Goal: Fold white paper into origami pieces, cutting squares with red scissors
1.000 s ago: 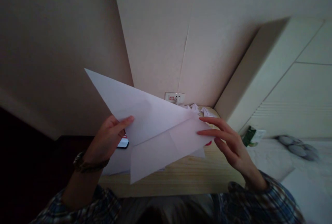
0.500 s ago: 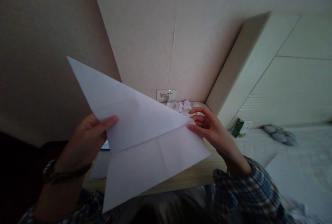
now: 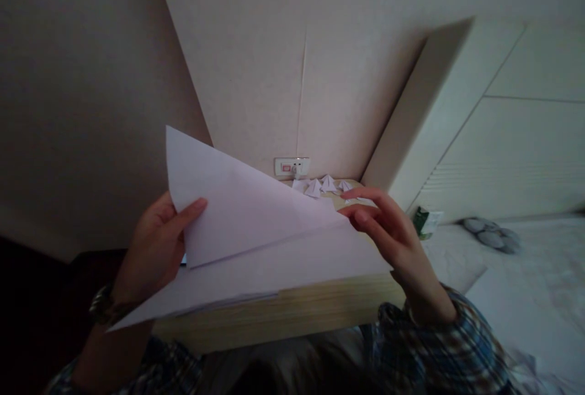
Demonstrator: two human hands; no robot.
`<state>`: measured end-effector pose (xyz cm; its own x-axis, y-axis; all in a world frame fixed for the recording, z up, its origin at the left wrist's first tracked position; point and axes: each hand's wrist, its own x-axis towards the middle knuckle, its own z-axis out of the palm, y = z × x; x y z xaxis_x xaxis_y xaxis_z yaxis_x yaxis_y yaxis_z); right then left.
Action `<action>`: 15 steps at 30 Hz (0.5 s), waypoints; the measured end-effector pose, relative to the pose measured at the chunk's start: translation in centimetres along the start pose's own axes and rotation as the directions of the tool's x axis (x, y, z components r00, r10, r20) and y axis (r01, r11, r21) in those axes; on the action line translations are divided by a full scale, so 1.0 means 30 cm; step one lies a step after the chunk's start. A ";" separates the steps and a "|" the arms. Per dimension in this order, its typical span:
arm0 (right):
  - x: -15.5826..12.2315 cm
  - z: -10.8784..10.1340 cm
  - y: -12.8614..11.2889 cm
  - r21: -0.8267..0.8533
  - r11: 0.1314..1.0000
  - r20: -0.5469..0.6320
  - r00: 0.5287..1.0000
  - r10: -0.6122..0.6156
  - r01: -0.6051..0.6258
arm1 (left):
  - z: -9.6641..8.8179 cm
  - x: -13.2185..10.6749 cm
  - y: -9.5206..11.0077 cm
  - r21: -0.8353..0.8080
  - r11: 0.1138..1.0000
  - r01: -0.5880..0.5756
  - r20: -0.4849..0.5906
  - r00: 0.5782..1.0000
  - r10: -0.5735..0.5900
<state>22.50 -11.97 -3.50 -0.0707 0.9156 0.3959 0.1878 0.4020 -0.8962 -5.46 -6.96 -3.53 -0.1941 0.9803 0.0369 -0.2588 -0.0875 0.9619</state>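
My left hand (image 3: 158, 239) is closed on a large white sheet of paper (image 3: 256, 212), thumb on top and fingers beneath. The sheet is folded over diagonally. Its upper layer makes a pointed flap narrowing toward the right, while the lower layer spreads out beneath and toward me. At the flap's right tip is my right hand (image 3: 384, 224), its fingers curved and apart. One fingertip meets the tip, and the thumb stands off the paper. Part of the lower layer and my left fingers are hidden.
Several small folded paper pieces (image 3: 328, 184) lie at the back of the wooden table (image 3: 292, 313). Behind them is a wall socket (image 3: 291, 167) with a plug. On the right, a bed (image 3: 539, 273) holds a grey patterned object (image 3: 489, 234) and a green-and-white packet (image 3: 427, 223).
The paper's left point has swung right and down, and its lower layer has flattened toward the table. My right thumb has come off the sheet, and that hand has shifted slightly right.
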 end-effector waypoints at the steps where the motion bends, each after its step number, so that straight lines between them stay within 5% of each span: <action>1: -0.005 -0.006 0.003 -0.041 0.998 0.015 0.999 -0.038 0.039 | 0.001 -0.002 0.001 -0.003 1.000 0.001 0.000 1.000 -0.001; 6: -0.013 -0.024 0.016 -0.095 0.983 0.084 0.985 -0.151 0.159 | 0.009 -0.011 0.002 -0.011 0.998 0.065 0.025 0.998 -0.065; 15: -0.002 -0.005 0.029 -0.121 0.959 -0.134 0.953 -0.272 0.256 | -0.003 0.002 -0.005 0.123 0.979 0.162 0.148 0.972 -0.180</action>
<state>22.82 -11.68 -4.26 0.0128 0.7618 0.6477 0.2807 0.6190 -0.7335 -5.51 -6.91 -3.69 -0.0020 0.9953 -0.0968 -0.1681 0.0951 0.9812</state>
